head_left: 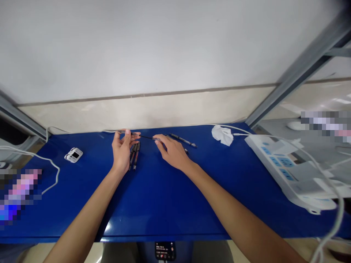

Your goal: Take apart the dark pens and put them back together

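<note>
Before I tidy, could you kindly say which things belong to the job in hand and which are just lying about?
Likely in use:
slender dark pen part between left hand and right hand
black pens beside the left hand
pen beyond the right hand

Apparently lying about:
crumpled white tissue
white power strip
small white gadget
phone

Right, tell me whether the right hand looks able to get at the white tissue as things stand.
Probably yes: the white tissue lies beyond the right hand, with a pen but nothing tall between. The hand pinches a thin dark rod, though, so it may need to let go first.
</note>
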Action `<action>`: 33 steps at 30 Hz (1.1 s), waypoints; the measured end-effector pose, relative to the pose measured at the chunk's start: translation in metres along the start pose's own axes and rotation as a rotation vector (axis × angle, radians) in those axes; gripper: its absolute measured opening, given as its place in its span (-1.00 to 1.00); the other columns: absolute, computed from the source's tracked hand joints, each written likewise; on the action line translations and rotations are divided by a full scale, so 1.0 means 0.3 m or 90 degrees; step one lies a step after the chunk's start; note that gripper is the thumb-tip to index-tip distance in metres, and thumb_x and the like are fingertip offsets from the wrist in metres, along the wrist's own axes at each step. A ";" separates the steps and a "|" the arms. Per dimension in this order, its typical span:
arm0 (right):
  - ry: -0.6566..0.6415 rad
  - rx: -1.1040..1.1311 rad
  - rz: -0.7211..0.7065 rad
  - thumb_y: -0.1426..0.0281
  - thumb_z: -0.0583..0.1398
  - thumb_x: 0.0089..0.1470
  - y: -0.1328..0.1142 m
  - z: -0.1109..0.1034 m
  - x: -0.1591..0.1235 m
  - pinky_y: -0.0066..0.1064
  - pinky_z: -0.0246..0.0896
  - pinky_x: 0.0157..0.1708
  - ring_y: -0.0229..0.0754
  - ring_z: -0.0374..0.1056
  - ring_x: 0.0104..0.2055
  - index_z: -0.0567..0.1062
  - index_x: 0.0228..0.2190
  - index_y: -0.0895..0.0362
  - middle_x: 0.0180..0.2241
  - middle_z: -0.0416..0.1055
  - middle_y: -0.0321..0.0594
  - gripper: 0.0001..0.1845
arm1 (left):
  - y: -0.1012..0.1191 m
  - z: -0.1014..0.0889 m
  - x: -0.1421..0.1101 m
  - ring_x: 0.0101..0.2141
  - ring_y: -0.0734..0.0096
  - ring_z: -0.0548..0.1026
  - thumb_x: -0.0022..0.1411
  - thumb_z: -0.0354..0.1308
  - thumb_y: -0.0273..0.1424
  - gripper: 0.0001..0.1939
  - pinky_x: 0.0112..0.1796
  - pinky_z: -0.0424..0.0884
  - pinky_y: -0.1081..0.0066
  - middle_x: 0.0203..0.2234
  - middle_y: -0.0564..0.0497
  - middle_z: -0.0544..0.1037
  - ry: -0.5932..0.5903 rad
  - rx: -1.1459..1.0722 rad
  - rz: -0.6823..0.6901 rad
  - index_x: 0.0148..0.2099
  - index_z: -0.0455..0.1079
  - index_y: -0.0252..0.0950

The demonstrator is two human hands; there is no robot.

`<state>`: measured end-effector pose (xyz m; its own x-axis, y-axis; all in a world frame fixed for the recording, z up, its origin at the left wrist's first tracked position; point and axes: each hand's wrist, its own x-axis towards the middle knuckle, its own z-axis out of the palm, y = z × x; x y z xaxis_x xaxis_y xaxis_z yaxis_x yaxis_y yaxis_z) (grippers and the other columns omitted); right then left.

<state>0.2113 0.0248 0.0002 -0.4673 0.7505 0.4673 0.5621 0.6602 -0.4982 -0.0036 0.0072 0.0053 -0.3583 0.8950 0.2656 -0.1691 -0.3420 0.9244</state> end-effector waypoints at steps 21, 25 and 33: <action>-0.004 0.009 -0.015 0.15 -0.01 0.52 -0.028 0.009 -0.015 -0.32 0.24 -0.28 -0.10 0.53 -0.23 0.44 0.00 0.02 -0.12 0.62 -0.16 -0.69 | -0.004 0.050 -0.062 -0.20 0.26 0.66 0.22 0.44 -0.14 -0.71 -0.14 0.60 0.28 -0.23 -0.07 0.71 -0.155 0.081 -0.041 -0.13 0.61 -0.22; -0.007 0.009 -0.020 0.15 -0.02 0.52 -0.030 0.008 -0.016 -0.32 0.20 -0.30 -0.09 0.51 -0.26 0.43 -0.05 0.02 -0.18 0.61 -0.17 -0.69 | 0.004 0.051 -0.063 -0.25 0.29 0.64 0.18 0.47 -0.17 -0.71 -0.16 0.59 0.30 -0.27 -0.05 0.70 -0.163 0.078 -0.053 -0.14 0.64 -0.22; -0.022 0.083 0.005 0.14 0.05 0.49 -0.014 0.010 -0.013 -0.33 0.23 -0.31 -0.09 0.51 -0.28 0.38 -0.06 0.03 -0.22 0.58 -0.19 -0.75 | 0.011 0.043 -0.062 -0.12 0.18 0.68 0.18 0.47 -0.18 -0.70 -0.06 0.61 0.19 -0.16 -0.09 0.72 -0.175 0.082 -0.058 -0.08 0.65 -0.18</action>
<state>0.2086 0.0192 -0.0018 -0.4872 0.7552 0.4385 0.4733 0.6503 -0.5942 0.0145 -0.0070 0.0070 -0.0830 0.9701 0.2281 -0.0648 -0.2337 0.9701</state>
